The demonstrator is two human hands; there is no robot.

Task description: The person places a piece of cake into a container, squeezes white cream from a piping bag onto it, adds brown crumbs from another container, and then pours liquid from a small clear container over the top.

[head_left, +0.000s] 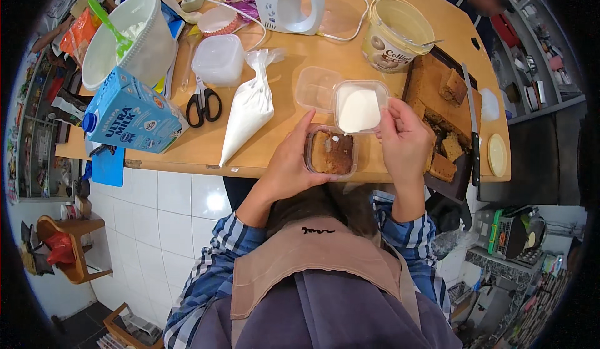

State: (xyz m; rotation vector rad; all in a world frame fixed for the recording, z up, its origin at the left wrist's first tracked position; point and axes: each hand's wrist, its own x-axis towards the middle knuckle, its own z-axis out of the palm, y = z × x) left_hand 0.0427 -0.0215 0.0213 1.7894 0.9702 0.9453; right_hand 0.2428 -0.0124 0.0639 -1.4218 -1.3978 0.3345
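Observation:
My left hand (282,169) is wrapped round a clear plastic tub with a piece of brown cake (331,154) in it, at the table's front edge. In my right hand (407,139) is a small clear cup of white liquid (360,108), gripped by its near right side and held just above the far side of the cake. A white spot shows on the cake's top. Just beyond, an empty clear container (315,89) lies on the table. To the left rests a filled piping bag (250,102) of white cream, its tip pointing toward me.
Black-handled scissors (204,105), a blue milk carton (134,114) and a white bowl (155,45) with a green spatula (112,29) are at left. A hand mixer (284,5) and an open tub (390,42) stand farther back. At right, a dark tray holds cut cake (447,96) and a knife (473,121).

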